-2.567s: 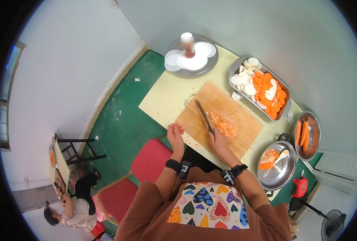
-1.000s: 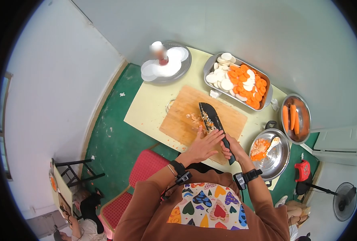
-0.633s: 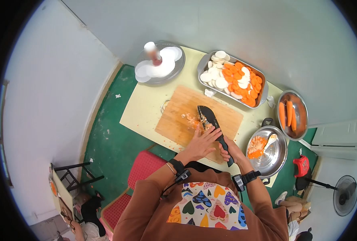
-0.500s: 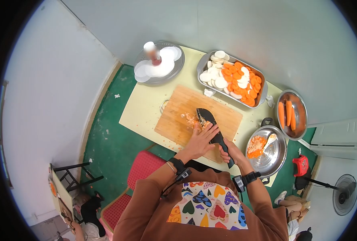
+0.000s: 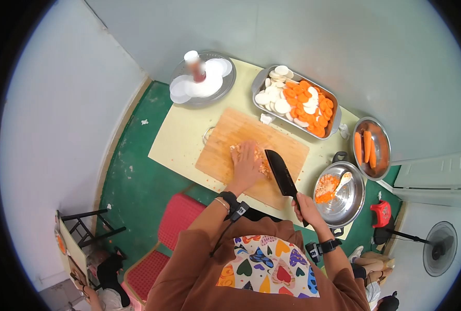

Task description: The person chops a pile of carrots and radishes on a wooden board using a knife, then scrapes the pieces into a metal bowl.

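Note:
My left hand (image 5: 246,168) lies flat with its fingers stretched over finely chopped orange and white bits (image 5: 264,167) on the wooden cutting board (image 5: 285,140). Some of the bits are hidden beneath the palm. In my right hand (image 5: 307,209) is the handle of a black kitchen knife (image 5: 280,173). Its broad blade slants up and left over the board's right part, apart from my left hand. To the right, a steel pot (image 5: 351,199) holds more chopped bits and a light-coloured spoon (image 5: 344,180).
Behind the board, a metal tray (image 5: 259,85) holds carrot and white slices. A steel bowl (image 5: 386,137) with several carrots stands at the right. A round grey tray (image 5: 225,93) with white discs and a bottle (image 5: 195,67) is at the back left. Red chairs (image 5: 181,220) stand near the table's front.
My left hand has left the knife blade and moved left onto the chopped bits. My right hand has drawn the knife right, away from the pile.

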Tool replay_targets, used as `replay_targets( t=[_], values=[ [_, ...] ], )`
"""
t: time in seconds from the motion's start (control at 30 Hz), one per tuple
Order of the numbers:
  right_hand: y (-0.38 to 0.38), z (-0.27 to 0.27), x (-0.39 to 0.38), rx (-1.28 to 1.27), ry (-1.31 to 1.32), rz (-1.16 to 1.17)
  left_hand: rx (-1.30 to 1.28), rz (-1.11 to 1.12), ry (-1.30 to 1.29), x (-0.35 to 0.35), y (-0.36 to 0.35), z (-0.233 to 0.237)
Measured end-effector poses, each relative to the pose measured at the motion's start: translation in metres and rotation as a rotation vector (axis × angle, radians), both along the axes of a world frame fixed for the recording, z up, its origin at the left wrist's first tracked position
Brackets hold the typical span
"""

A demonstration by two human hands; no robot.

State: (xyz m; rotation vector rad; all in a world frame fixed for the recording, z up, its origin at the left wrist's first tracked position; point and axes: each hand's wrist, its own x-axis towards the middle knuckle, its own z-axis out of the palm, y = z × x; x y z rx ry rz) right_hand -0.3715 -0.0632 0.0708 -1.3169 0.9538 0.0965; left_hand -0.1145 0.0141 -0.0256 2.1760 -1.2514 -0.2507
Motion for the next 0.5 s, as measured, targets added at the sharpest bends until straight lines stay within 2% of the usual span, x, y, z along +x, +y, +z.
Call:
replay_targets(
  t=[0.03,0.07,0.13,0.2,0.23,0.3,0.4,0.5],
  values=[
    [0.0,-0.002,-0.002,-0.363,0.025,0.114,-0.003,-0.004,0.001,0.001,0.001,-0.001],
    [0.001,-0.005,-0.002,-0.364,0.027,0.111,-0.065,-0.01,-0.014,0.003,0.003,0.011],
    [0.002,-0.011,0.002,-1.019,0.105,0.266,-0.125,-0.015,-0.031,0.0,0.007,0.04],
    [-0.003,0.004,0.014,-1.01,0.129,0.285,-0.116,-0.279,-0.035,-0.013,0.01,0.067],
    [-0.006,0.006,0.02,-0.996,0.168,0.363,-0.116,-0.278,-0.039,-0.02,0.011,0.068],
    [-0.008,0.006,0.029,-0.978,0.201,0.444,0.002,-0.69,-0.056,-0.036,0.014,0.069],
    [-0.008,0.005,0.038,-1.09,0.144,0.496,0.011,-0.743,-0.012,-0.056,0.016,0.071],
    [-0.009,0.003,0.041,-1.18,0.193,0.568,0.059,-0.705,-0.091,-0.054,0.015,0.064]
  ],
)
